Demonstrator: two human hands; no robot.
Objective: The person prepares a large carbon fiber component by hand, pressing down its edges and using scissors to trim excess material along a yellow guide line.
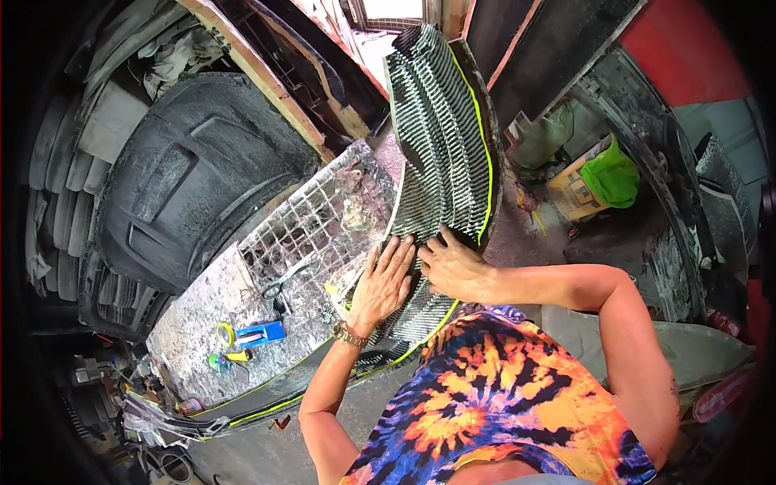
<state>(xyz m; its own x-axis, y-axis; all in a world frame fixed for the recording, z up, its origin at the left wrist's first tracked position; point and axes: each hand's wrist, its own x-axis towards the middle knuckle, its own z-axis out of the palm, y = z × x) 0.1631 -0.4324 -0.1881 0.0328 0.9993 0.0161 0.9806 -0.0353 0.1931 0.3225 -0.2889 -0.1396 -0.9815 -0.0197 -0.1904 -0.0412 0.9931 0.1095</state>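
- The cloth, dark and shiny with a weave, runs along the right side of the table and bends round toward its near edge.
- The left hand lies at the table's right side, palm down on the cloth. It is open and grips nothing; lying flat like that probably keeps the cloth from sliding.
- The right hand is close beside it, a bit further right of the table. Its bent fingers touch the cloth, maybe to push it down in one small spot. One cannot tell if they pinch any.
- A yellow strip follows the cloth's edge on the side away from the table, perhaps to mark or hold that edge.
- The blue tool and the tape roll lie on the table, maybe to be close by yet out of the hands' way.
- Right of the table, past the cloth, a bucket has a green bag at its top.
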